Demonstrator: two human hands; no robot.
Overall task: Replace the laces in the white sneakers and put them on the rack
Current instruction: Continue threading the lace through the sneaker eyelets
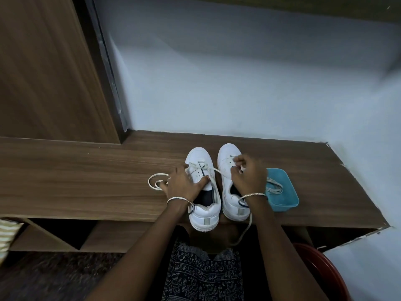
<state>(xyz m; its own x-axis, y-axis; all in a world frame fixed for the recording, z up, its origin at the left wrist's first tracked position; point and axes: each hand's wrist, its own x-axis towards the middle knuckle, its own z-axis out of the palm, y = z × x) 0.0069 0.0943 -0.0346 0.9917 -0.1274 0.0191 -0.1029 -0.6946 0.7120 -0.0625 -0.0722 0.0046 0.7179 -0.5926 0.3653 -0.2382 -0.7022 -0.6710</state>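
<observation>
White sneakers side by side at front edge of wooden shelf top [86, 181]. Left hand [184, 183] presses left sneaker [200, 158], fingers spread. Right hand [249, 177] fingertips pinch lace [218, 171] over right sneaker [227, 153]. Blue tub [290, 192] just right.

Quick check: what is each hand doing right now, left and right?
Left hand: open, spread on the left sneaker.
Right hand: grip closed, pinching a lace.
</observation>
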